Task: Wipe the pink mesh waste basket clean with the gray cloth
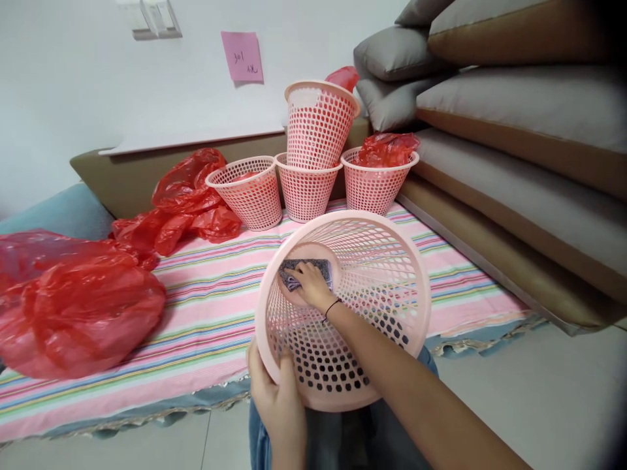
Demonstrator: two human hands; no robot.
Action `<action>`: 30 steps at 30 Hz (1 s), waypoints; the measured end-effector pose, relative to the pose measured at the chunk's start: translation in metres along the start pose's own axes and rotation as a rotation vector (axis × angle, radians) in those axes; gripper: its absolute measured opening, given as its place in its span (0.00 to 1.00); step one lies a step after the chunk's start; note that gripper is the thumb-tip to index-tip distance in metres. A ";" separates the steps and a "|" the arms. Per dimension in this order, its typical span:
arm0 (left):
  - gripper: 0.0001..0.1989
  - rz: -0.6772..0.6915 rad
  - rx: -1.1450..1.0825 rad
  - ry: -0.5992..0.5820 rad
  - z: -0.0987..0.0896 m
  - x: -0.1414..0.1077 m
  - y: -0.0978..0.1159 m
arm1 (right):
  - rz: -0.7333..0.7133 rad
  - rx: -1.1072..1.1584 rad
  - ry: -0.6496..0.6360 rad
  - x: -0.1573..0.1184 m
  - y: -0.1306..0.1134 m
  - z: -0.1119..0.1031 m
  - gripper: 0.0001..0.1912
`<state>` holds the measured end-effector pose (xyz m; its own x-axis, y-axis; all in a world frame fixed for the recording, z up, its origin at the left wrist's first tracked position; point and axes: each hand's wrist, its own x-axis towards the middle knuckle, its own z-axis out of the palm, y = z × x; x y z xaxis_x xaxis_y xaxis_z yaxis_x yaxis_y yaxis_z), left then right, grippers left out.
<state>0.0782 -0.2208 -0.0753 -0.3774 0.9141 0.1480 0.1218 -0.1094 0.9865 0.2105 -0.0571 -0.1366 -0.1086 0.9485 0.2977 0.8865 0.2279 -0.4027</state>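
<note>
A pink plastic basket [425,294] with perforated sides rests tilted over my lap, its mouth facing me. At its lower left rim, my left hand [280,395] grips the edge, thumb inside and fingers outside. My right hand [311,284] reaches deep into the basket and presses a folded dark grey and purple cloth [321,266] against the solid bottom. The fingers lie over the cloth, partly covering it.
Several similar pink baskets [245,196] stand at the back, one stacked in another, some lined with red plastic bags [386,151]. Crumpled red bags [78,307] lie left on the striped cover [206,313]. Grey-brown cushions [519,124] pile up at right.
</note>
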 end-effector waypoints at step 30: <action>0.18 0.591 0.473 -1.447 0.117 0.185 0.154 | 0.493 0.197 0.507 0.028 0.028 0.025 0.23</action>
<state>0.1343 -0.0230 0.0957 0.9148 0.4033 0.0219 0.2855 -0.6840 0.6712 0.2213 -0.0187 -0.1616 0.5456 0.7437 0.3863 0.6762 -0.1184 -0.7271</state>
